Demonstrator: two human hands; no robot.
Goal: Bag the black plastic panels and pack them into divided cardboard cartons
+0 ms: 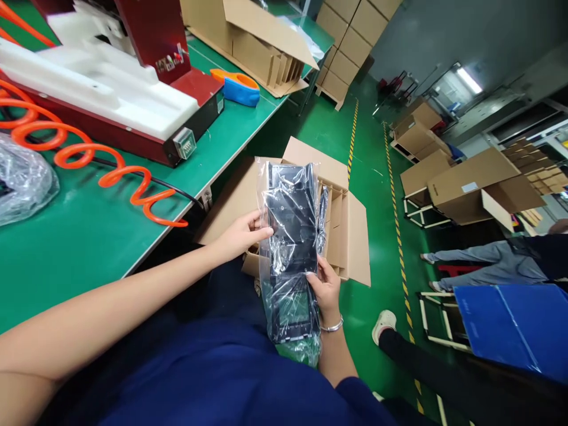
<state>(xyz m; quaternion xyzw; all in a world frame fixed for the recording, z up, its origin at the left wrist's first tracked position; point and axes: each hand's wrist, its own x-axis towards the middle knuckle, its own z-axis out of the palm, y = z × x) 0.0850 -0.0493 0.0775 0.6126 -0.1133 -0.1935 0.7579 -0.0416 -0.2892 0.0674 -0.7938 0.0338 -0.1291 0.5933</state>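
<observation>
Between my hands is a long black plastic housing (293, 219) inside a clear plastic bag, with a rectangular opening near its lower end. My left hand (252, 234) grips its left edge, thumb on the front face. My right hand (325, 287) holds the right edge lower down, thumb also in front. Below and behind the bagged housing stands an open cardboard box (358, 236) with upright cardboard dividers; another bagged dark piece (323, 213) shows in it, beside the housing. The housing hides much of the box's inside.
On the green table (89, 260) at left sit a red machine with a white fixture (128, 94), a coiled orange air hose (115, 171), a blue and orange tape roll (239, 89) and a plastic-wrapped bundle (24, 177). Other people stand at right near a blue bin (510, 325).
</observation>
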